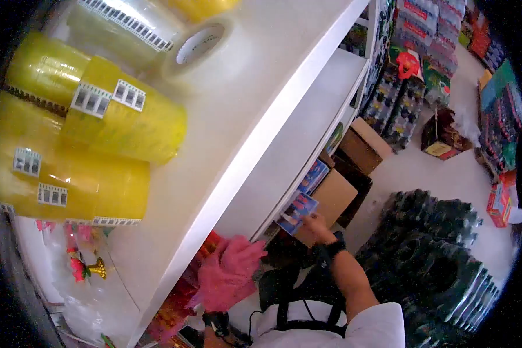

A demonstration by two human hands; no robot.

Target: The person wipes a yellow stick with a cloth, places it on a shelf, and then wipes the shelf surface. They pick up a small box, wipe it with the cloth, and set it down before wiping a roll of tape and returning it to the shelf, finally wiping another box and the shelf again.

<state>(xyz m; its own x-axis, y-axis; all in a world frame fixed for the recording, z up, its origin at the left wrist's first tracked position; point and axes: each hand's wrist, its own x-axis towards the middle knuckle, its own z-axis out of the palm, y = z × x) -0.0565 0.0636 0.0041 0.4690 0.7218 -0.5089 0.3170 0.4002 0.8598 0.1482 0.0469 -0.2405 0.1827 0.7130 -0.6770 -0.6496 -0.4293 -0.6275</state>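
Observation:
A bunched pink cloth [229,272] is at the lower middle, beside the shelf edge. It covers most of my left hand [216,310], so my fingers are hidden; a black band shows at the wrist. My right hand [316,228], wearing a black wristband, reaches down to the lower shelf. Its fingers are closed on the near edge of a blue printed box [297,213]. Another blue printed box [314,176] lies just beyond it, next to an open brown carton [333,197].
Yellow tape rolls [107,185] and a clear roll [200,46] sit on the white upper shelf [238,93]. Dark wrapped bottle packs [423,255] stand on the floor to the right. Farther back are stacked packs [414,23] and a carton [443,136].

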